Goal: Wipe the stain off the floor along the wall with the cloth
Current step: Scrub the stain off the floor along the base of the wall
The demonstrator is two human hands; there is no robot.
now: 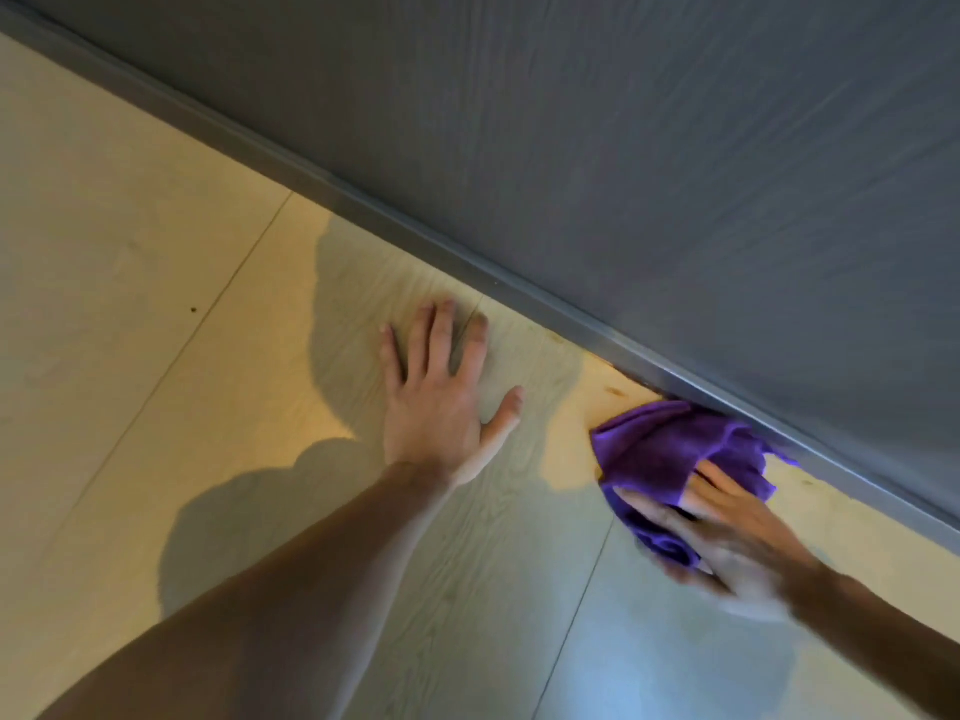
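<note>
The left hand (441, 402) lies flat on the pale wood-grain floor (130, 304), palm down, its fingers (423, 335) spread apart and pointing toward the wall, holding nothing. Its bare forearm runs back to the near left corner of the view.

To the right, the right hand (727, 532) presses on a purple cloth (660, 449), its fingers clamped on the near part of the bunched fabric; the hand is blurred, so the exact grip is hard to read. The cloth sits on the floor with its far edge touching the grey baseboard (415, 236) that runs diagonally from far left to near right under the grey wall (675, 174).

Small brownish marks (618, 391) show on the floor just beside the baseboard, a little to the left of the cloth, and a few more lie along the baseboard to its right. A tiny dark speck (194, 309) sits on the floor well to the left. Shadows of the arms fall across the boards near the left hand.
</note>
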